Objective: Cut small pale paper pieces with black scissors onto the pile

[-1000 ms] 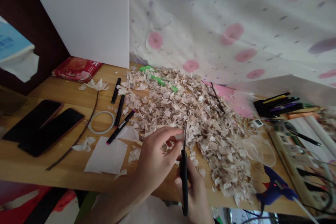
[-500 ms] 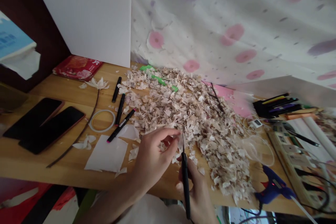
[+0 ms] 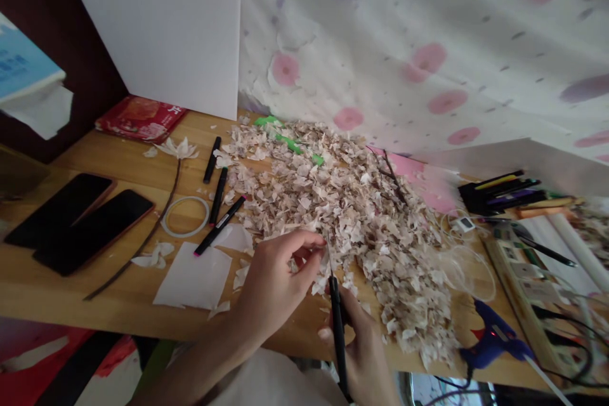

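My left hand point(image 3: 273, 285) pinches a small pale paper scrap between thumb and fingertips, just above the table's front edge. My right hand point(image 3: 361, 355) is closed around black-handled scissors point(image 3: 337, 323). Their thin blades point up, right beside the scrap and close to my left fingertips. Behind both hands spreads a large heap of torn pinkish-white paper scraps point(image 3: 361, 228). A sheet of white paper point(image 3: 193, 276) lies to the left of my left hand, with loose scraps around it.
Several black markers point(image 3: 217, 216) and a tape ring point(image 3: 185, 217) lie left of the heap, near two phones point(image 3: 92, 231) and a paper flower on a stem point(image 3: 178, 149). A blue glue gun point(image 3: 495, 342) sits at the right, with its cord trailing.
The scissor blades have tilted slightly left, and my left hand has shifted a little left with them. The view has drifted slightly, and the heap looks unchanged.
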Demonstrator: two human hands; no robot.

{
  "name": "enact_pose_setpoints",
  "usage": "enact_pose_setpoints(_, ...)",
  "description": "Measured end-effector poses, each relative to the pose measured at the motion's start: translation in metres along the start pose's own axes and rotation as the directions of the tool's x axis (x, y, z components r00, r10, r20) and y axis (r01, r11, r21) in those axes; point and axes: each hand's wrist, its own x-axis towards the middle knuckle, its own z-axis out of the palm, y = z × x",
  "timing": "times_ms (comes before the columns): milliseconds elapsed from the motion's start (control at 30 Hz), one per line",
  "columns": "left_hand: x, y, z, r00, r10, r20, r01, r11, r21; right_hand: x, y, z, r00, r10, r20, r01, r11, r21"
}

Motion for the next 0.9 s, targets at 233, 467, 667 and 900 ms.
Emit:
enact_pose_setpoints(233,0.001,0.004,-0.002,0.995,-0.103,0.017,0.104,0.992,-0.074,-0.003,0.003,-0.001,0.999,0.035,-0.021,-0.036,0.999,-0.026)
enact_pose_setpoints(467,0.001,0.002,-0.005,0.989,-0.136,0.055,0.142,0.982,-0.125,-0.002,0.0,-0.005,1.0,0.012,0.003,-0.012,0.997,-0.077)
enact_pose_setpoints(667,-0.001,0.0,-0.01,0.989,-0.138,0.061,0.145,0.981,-0.127,-0.002,-0.003,-0.006,1.0,0.009,-0.004,-0.01,0.995,-0.099)
enact_pose_setpoints(900,0.0,-0.001,-0.012,0.985,-0.153,0.082,0.164,0.974,-0.156,-0.003,0.004,-0.009,0.999,0.019,0.032,-0.015,0.992,-0.122)
